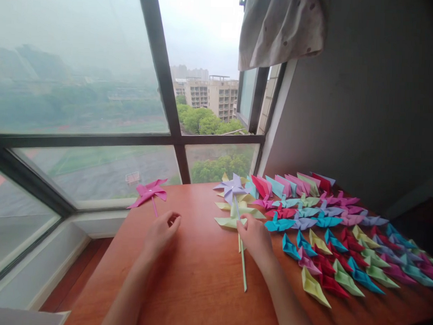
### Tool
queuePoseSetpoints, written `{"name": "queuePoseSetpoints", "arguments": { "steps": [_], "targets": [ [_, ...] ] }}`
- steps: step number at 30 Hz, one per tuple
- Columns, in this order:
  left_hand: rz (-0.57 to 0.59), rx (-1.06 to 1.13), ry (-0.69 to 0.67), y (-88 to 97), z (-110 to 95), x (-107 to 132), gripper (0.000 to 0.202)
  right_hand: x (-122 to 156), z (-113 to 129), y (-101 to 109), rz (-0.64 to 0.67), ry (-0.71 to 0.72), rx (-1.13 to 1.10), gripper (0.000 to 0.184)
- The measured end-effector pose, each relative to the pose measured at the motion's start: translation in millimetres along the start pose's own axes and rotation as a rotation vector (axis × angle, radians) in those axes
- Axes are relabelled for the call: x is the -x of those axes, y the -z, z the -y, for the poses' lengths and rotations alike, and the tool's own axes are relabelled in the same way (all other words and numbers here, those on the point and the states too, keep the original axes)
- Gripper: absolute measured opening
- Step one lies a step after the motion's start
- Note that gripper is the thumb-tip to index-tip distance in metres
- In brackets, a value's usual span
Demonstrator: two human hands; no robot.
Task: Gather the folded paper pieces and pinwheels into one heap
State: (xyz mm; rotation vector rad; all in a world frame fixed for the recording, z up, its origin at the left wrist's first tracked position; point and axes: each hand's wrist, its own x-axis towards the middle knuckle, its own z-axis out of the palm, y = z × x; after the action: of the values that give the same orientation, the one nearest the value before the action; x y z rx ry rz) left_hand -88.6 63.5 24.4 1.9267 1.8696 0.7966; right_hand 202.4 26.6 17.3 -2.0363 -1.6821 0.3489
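Holding pink pinwheel (pixel 148 192), lilac pinwheel (pixel 231 186) — one each

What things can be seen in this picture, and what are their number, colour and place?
pink pinwheel: one, pink, upright near the window, held by the left hand
purple pinwheel: one, lilac with a pale green stick, held by the right hand
yellow-green pinwheels: at least two, lying under the purple one
folded paper pieces: many, mixed colours, in rows on the table's right side
table: one, reddish-brown wood
window: one, dark frame, behind the table
curtain: one, pale, top right
left hand: one, fingers closed on the pink stick
right hand: one, pinching the green stick
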Motion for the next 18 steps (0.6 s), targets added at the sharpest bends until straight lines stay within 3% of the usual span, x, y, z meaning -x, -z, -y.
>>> {"name": "queuePoseSetpoints", "arguments": {
  "steps": [4, 7, 13, 18],
  "targets": [
    [0.105, 0.087, -0.143, -20.7, -7, 5, 0.029, -18, 15, 6, 0.063, -0.086, 0.21, 0.026],
    [0.115, 0.109, -0.173, -25.6, -3, 6, 0.028, -23, 19, 4, 0.116, -0.13, 0.271, 0.025],
    [0.114, 0.123, -0.163, -27.9, 1, 6, 0.027, -21, 12, -3, 0.17, -0.152, 0.252, 0.025],
    [0.141, 0.138, -0.165, -29.0, -3, 7, 0.023, -21, 9, -4, 0.133, -0.175, 0.174, 0.023]
  ]
}}
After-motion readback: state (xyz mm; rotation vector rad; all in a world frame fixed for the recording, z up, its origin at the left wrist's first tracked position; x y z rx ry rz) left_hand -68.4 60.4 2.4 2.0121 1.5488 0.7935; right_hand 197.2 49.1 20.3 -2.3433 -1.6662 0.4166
